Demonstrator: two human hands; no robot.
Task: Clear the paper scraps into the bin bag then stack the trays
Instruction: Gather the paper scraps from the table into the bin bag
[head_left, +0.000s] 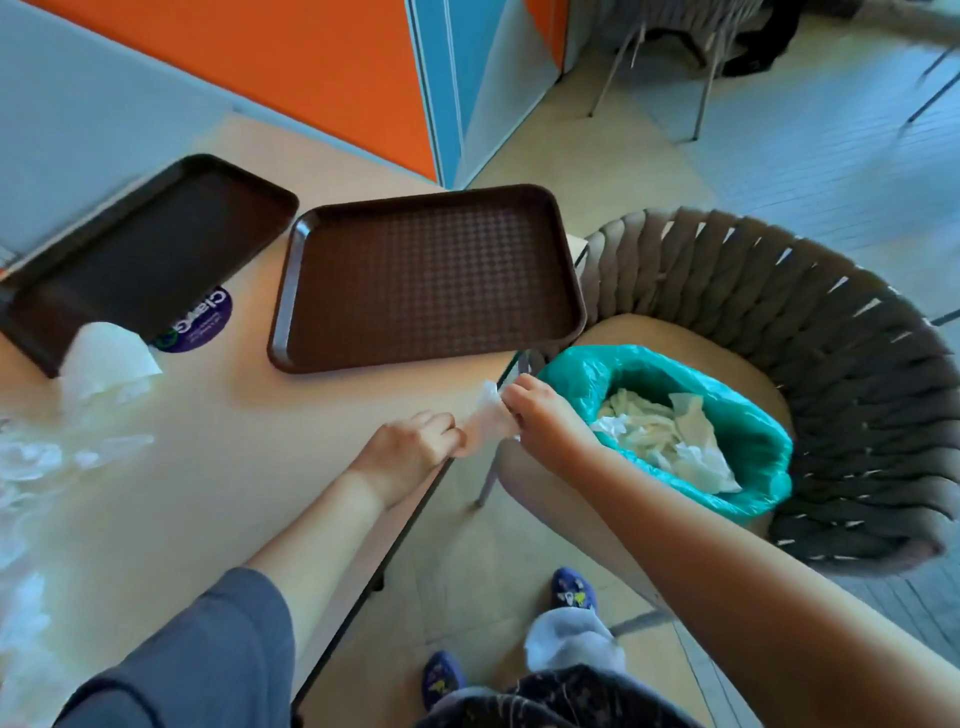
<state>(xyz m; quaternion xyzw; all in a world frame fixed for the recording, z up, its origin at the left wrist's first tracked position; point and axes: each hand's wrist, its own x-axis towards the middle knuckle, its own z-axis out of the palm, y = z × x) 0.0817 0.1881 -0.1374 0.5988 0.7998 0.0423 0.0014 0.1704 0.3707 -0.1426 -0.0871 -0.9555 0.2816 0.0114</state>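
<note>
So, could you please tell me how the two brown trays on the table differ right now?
The near tray lies flat and bare, while the far tray has a crumpled white paper against its near corner. The near tray overhangs the table edge beside the chair; the far tray sits at the table's left, near the wall. The near tray's textured grid shows sharply; the far tray is blurred. Both are brown, rectangular and rimmed, not yet stacked.

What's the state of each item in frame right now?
Left hand: pinching the paper scrap.
Right hand: gripping the same scrap.
Paper scrap: held at the table edge, not yet binned.
Bin bag: open, part filled with paper.
Near tray: flat, empty, unstacked.
Far tray: tilted, unstacked.
Napkin: loose on the table.
</note>
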